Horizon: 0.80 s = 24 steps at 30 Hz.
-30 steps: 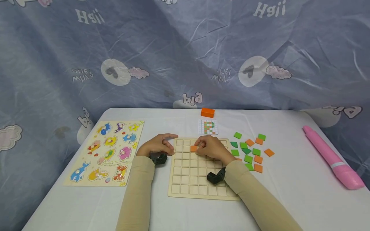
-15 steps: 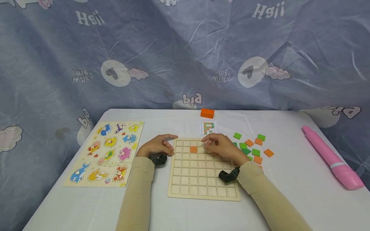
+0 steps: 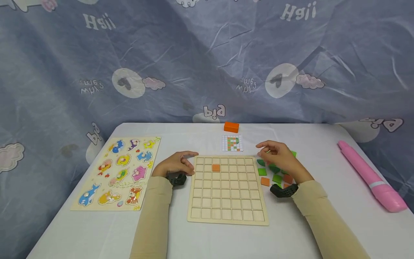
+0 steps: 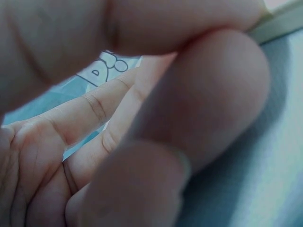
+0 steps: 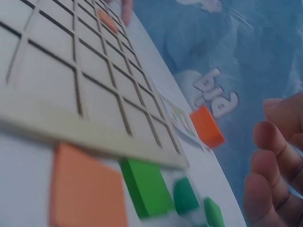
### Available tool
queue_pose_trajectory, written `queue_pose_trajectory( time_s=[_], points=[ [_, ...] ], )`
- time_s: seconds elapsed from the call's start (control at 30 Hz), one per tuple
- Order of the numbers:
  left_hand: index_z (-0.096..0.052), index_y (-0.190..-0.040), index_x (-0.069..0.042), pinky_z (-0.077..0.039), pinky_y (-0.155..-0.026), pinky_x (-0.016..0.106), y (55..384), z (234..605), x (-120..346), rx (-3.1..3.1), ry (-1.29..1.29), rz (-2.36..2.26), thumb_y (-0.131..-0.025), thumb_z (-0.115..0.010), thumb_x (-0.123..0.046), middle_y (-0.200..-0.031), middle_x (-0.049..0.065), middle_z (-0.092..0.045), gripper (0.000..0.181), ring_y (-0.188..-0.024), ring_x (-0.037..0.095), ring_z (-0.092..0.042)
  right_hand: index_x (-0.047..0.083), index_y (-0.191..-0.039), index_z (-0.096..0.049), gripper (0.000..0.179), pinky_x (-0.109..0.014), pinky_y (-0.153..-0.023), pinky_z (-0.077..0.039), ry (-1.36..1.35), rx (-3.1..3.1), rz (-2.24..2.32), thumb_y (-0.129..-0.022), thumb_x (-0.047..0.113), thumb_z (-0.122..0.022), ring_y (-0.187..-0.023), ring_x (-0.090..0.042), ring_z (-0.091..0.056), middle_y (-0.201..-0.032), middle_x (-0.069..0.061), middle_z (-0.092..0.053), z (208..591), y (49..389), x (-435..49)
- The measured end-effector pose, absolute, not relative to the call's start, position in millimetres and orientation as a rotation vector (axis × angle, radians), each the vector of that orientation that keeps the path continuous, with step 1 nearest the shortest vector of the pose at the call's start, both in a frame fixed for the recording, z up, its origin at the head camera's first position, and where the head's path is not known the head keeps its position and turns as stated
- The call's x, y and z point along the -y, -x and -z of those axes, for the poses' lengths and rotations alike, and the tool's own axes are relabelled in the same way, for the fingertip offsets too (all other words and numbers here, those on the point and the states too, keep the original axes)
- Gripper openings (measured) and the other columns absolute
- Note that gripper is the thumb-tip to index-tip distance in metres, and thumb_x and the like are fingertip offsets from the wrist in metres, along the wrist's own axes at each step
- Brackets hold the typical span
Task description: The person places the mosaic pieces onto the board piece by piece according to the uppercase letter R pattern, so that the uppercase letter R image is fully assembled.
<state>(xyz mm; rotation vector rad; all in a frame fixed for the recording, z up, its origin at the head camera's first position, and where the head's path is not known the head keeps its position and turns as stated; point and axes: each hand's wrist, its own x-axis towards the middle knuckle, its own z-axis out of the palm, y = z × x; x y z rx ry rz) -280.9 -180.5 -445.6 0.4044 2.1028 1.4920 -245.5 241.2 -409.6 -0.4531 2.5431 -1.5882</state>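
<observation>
A wooden grid board [image 3: 226, 194] lies flat on the white table, with one orange square tile [image 3: 216, 168] set in a cell near its upper left. My left hand [image 3: 171, 164] rests at the board's upper-left edge, index finger stretched toward the corner. In the left wrist view, the fingertips [image 4: 213, 90] hide most of the board. Right of the board, my right hand [image 3: 282, 160] hovers over loose tiles, fingers loosely bent, nothing seen between them. Beneath and beside it are an orange tile [image 3: 265, 181], a green tile [image 3: 262, 172] and a dark green rounded piece [image 3: 261, 163]; other tiles are partly hidden.
A pattern card [image 3: 231, 143] lies behind the board, with an orange block [image 3: 231, 127] beyond it. At left is a sea-animal puzzle board [image 3: 118, 172]. A pink cylindrical object [image 3: 372, 176] lies far right. A patterned cloth [image 3: 194, 61] hangs behind the table.
My right hand has let go of the orange tile in the grid and moved right, off the board, to above the loose tiles. My left hand has stayed in place.
</observation>
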Motion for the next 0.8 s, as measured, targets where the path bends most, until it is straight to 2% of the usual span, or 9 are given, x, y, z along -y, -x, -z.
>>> queue_pose_trajectory(
  time_s=[0.13, 0.27, 0.4, 0.5, 0.8],
  points=[
    [-0.045, -0.16, 0.006, -0.063, -0.073, 0.027, 280, 444, 181, -2.086, -0.411, -1.505, -0.083, -0.079, 0.012, -0.081, -0.002, -0.075, 0.085, -0.073, 0.013, -0.074, -0.009, -0.144, -0.059, 0.046, -0.032, -0.072, -0.061, 0.345, -2.572, 1.623, -0.107, 0.016, -0.07, -0.077, -0.021, -0.07, -0.108, -0.018, -0.07, 409, 245, -264],
    [-0.044, -0.161, 0.006, -0.062, -0.073, 0.027, 279, 444, 181, -2.071, -0.412, -1.518, -0.083, -0.079, 0.011, -0.081, -0.002, -0.075, 0.085, -0.074, 0.012, -0.074, -0.009, -0.142, -0.059, 0.044, -0.027, -0.076, -0.063, 0.291, -2.588, 1.681, -0.108, 0.016, -0.069, -0.081, -0.017, -0.075, -0.103, -0.005, -0.072, 411, 243, -286],
    [-0.044, -0.161, 0.005, -0.062, -0.073, 0.027, 280, 445, 181, -2.068, -0.408, -1.517, -0.084, -0.079, 0.012, -0.081, -0.002, -0.075, 0.085, -0.074, 0.012, -0.074, 0.013, -0.13, -0.07, 0.022, -0.025, -0.077, -0.063, 0.234, -2.576, 1.764, -0.108, 0.015, -0.068, -0.084, -0.012, -0.075, -0.099, 0.004, -0.073, 414, 242, -307],
    [-0.044, -0.161, 0.005, -0.062, -0.073, 0.026, 280, 445, 181, -2.076, -0.406, -1.508, -0.084, -0.079, 0.011, -0.081, -0.002, -0.075, 0.084, -0.073, 0.012, -0.074, 0.032, -0.12, -0.071, 0.021, -0.024, -0.076, -0.063, 0.17, -2.57, 1.802, -0.107, 0.016, -0.069, -0.084, -0.01, -0.074, -0.1, 0.008, -0.074, 416, 241, -321],
    [-0.045, -0.161, 0.005, -0.063, -0.073, 0.027, 279, 444, 180, -2.086, -0.4, -1.505, -0.084, -0.078, 0.011, -0.082, -0.002, -0.075, 0.084, -0.073, 0.012, -0.074, 0.037, -0.115, -0.071, 0.023, -0.022, -0.074, -0.062, 0.032, -2.562, 1.842, -0.108, 0.015, -0.069, -0.081, -0.011, -0.069, -0.102, 0.007, -0.075, 419, 238, -340]
  ],
)
